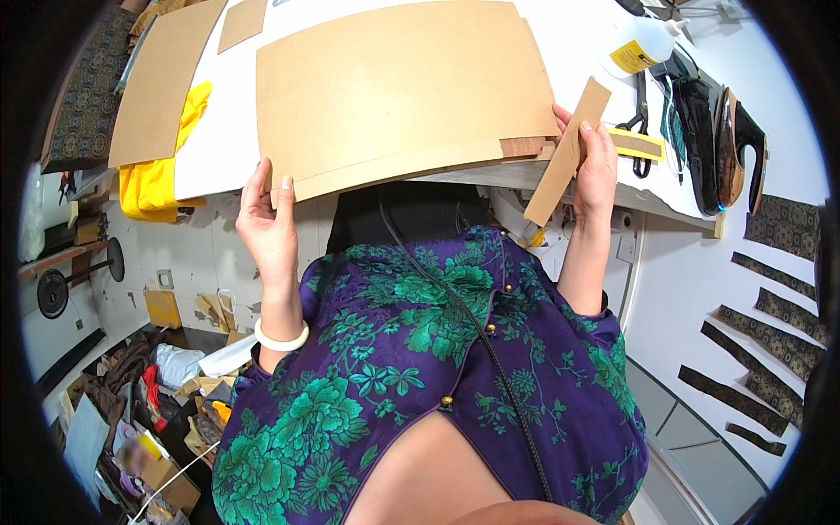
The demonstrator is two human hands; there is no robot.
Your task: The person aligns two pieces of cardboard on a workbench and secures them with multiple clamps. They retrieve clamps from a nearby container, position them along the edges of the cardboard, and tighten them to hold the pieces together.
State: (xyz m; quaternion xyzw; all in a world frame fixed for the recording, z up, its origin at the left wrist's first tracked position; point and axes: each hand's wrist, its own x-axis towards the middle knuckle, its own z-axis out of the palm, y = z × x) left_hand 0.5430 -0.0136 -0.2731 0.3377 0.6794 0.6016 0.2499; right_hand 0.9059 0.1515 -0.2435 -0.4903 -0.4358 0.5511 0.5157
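A large tan cardboard sheet (402, 83) lies on the white table, its near edge reaching past the table's front. My left hand (265, 210) pinches its near left corner, thumb on top and the other fingers at the side and below. In my right hand (593, 162) is a narrow tan cardboard strip (564, 153), held tilted between thumb and fingers beside the sheet's right edge. A fingertip of this hand comes close to that edge; whether it touches I cannot tell. A reddish-brown strip (522, 147) shows at the sheet's near right corner.
Black scissors (641, 109) and a yellow-edged strip (637, 144) lie right of my hand. Behind them stands a white bottle (643, 44). More cardboard (166, 79) and yellow cloth (157, 188) lie left. Patterned strips (761, 332) hang on the right wall; clutter (149, 394) fills the floor at left.
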